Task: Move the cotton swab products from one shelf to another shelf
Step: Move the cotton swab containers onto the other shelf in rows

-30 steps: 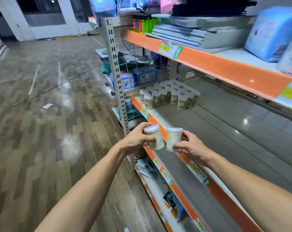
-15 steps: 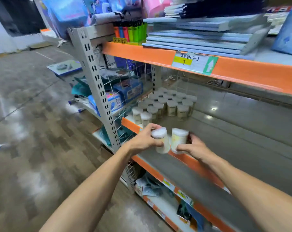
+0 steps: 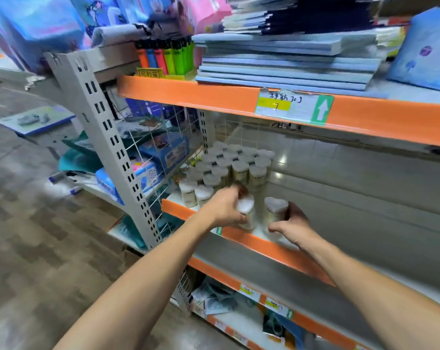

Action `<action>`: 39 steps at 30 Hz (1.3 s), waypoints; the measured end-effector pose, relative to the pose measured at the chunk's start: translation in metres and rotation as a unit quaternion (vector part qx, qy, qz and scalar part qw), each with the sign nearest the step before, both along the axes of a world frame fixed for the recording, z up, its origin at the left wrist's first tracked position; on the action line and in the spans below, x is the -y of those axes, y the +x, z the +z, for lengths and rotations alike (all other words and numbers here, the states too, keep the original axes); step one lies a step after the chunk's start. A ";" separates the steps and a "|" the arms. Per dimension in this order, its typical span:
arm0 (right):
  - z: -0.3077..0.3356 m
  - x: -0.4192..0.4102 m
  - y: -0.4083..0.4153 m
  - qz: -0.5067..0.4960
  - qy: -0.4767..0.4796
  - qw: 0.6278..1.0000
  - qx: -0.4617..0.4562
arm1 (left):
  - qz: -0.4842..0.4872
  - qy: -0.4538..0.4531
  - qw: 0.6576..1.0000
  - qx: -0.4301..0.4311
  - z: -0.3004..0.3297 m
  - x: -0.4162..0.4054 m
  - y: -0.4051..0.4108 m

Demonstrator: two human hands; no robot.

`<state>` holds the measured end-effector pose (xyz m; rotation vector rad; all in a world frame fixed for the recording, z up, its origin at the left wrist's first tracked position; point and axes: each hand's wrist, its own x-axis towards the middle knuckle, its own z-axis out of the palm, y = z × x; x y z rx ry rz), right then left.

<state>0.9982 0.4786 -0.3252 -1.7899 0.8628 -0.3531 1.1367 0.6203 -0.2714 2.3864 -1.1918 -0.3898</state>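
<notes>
You are placing two cotton swab jars on the middle shelf (image 3: 241, 238), just in front of the cluster of swab jars (image 3: 229, 168) standing at its left end. Your left hand (image 3: 222, 208) is gripping the left jar (image 3: 246, 210), fingers curled round its side; your right hand (image 3: 293, 227) is wrapping the right jar (image 3: 274, 210) from below and behind. Both arms are reaching forward over the orange lip, jars upright and close to the deck, whether touching it I cannot tell. Next, I judge, you are needing to seat them flat beside the group, then loosen each grip without tipping neighbours.
</notes>
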 end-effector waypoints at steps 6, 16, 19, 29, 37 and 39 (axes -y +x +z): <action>0.003 0.015 0.018 0.019 -0.018 1.000 0.008 | -0.007 0.058 0.994 0.087 -0.003 0.022 0.021; -0.014 0.026 0.049 0.044 0.005 0.999 0.010 | 0.042 0.043 0.989 0.132 -0.008 0.045 0.056; -0.021 0.028 0.060 0.041 0.001 0.999 0.023 | 0.020 0.060 0.986 0.156 -0.009 0.054 0.064; -0.020 0.018 0.096 0.003 -0.053 0.992 0.118 | -0.039 0.031 0.967 0.250 -0.027 0.060 0.094; -0.042 0.010 0.106 -0.127 -0.098 0.975 0.153 | -0.047 -0.035 0.959 0.276 -0.034 0.060 0.103; -0.053 0.013 0.108 -0.146 -0.122 0.974 0.120 | -0.049 -0.048 0.958 0.279 -0.035 0.060 0.105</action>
